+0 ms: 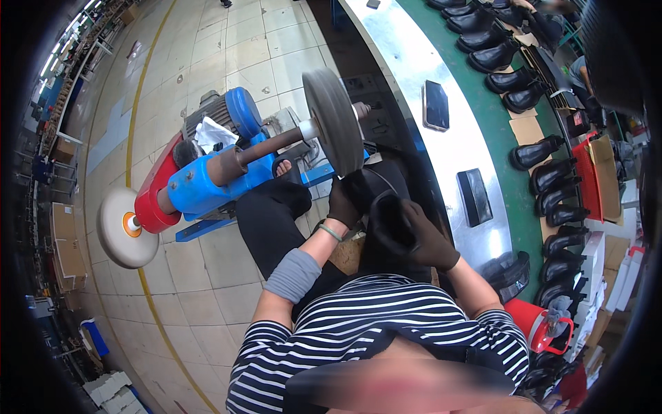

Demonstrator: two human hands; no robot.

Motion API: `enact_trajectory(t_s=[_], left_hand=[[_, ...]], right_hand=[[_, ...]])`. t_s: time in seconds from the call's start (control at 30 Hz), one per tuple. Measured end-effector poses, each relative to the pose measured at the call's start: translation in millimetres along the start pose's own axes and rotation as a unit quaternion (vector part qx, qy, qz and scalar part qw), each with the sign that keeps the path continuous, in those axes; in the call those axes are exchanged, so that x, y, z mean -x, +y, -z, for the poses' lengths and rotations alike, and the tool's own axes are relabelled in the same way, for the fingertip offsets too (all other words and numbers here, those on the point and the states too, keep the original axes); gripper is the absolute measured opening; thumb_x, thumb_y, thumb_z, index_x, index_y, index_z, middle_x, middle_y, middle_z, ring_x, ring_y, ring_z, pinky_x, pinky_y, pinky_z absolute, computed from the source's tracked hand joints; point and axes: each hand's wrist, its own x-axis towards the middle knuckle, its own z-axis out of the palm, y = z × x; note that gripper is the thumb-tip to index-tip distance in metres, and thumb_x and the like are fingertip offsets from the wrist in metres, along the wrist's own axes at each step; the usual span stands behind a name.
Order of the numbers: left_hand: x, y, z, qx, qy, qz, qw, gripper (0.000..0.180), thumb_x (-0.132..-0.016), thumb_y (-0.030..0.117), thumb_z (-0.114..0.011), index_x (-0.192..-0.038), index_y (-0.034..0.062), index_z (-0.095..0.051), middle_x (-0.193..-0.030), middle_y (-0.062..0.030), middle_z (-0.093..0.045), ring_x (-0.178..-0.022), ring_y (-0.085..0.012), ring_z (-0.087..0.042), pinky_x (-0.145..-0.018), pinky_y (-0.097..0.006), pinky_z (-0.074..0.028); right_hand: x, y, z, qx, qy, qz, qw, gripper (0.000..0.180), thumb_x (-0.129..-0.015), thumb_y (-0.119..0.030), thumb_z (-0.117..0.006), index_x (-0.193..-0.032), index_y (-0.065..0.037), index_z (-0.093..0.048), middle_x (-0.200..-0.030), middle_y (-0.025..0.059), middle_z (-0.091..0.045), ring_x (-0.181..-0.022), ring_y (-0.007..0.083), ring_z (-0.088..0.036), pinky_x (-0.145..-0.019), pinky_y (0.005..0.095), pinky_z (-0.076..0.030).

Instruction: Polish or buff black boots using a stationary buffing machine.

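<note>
Black boot (378, 207), glossy, held in 2 dark-gloved hands (386, 221).

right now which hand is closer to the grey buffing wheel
Left. The left hand grips the black boot just below the grey buffing wheel; the right hand holds the boot's far end, farther back.

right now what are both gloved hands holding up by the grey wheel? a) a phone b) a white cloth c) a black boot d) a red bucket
c: the left hand and right hand, both in dark gloves, hold a black boot just below the grey buffing wheel.
</note>
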Motion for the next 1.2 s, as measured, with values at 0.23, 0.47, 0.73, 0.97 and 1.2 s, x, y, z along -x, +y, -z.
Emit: enact_trajectory(t_s=[0.23,0.47,0.73,0.97,1.2], left_hand=[[-54.7,36.9,142.3,-0.185,0.158,-0.077,0.967,0.041,-0.099,0.030,-0.031,-0.116,0.0008,-0.054,-0.108,-0.0100,-0.061,-0.099,-0.0196,-0.057,-0.091,-0.033,-0.043],[-59.6,69.4,104.4,-0.477,0.197,-0.163,0.841,0.040,-0.098,0.031,-0.034,-0.114,0.0025,-0.057,-0.106,-0.0086,-0.063,-0.097,-0.0191,-0.058,-0.089,-0.032,-0.045],[-32.9,0.6,51.3,-0.122,0.189,-0.118,0.967,0.030,-0.095,0.026,-0.038,-0.108,0.0047,-0.056,-0.103,-0.0102,-0.061,-0.093,-0.0289,-0.059,-0.085,-0.039,-0.046],[36.7,57.7,-85.3,0.141,-0.025,0.219,0.965,0.047,-0.094,0.035,-0.037,-0.120,-0.0007,-0.053,-0.119,-0.0189,-0.058,-0.111,-0.0307,-0.055,-0.103,-0.039,-0.037],[66.4,75.1,-78.5,-0.123,0.016,0.205,0.971,0.032,-0.092,0.019,-0.048,-0.114,-0.0028,-0.055,-0.107,-0.0162,-0.064,-0.098,-0.0235,-0.062,-0.091,-0.037,-0.048]], right_hand=[[-105.7,11.7,-31.3,0.332,-0.144,0.043,0.931,0.099,-0.057,-0.024,-0.076,-0.143,-0.011,-0.028,-0.134,0.0303,-0.035,-0.115,0.0445,-0.044,-0.091,0.0507,-0.041],[-95.0,56.2,-66.6,0.294,-0.031,0.130,0.946,0.099,-0.058,-0.023,-0.073,-0.144,-0.013,-0.025,-0.132,0.0331,-0.031,-0.112,0.0465,-0.042,-0.080,0.0516,-0.042],[-6.8,19.1,-8.8,0.301,-0.012,0.113,0.947,0.093,-0.053,-0.020,-0.076,-0.138,-0.015,-0.040,-0.138,0.0247,-0.033,-0.122,0.0429,-0.038,-0.095,0.0501,-0.036],[18.1,39.3,43.9,-0.388,0.028,-0.014,0.921,0.047,-0.071,-0.006,-0.067,-0.117,-0.001,-0.056,-0.113,0.0123,-0.061,-0.103,0.0217,-0.060,-0.089,0.0321,-0.049],[-62.9,102.8,-73.6,-0.432,0.267,-0.082,0.857,0.063,-0.092,-0.031,-0.054,-0.142,-0.003,-0.028,-0.132,0.0138,-0.046,-0.120,0.0209,-0.044,-0.103,0.0286,-0.032]])
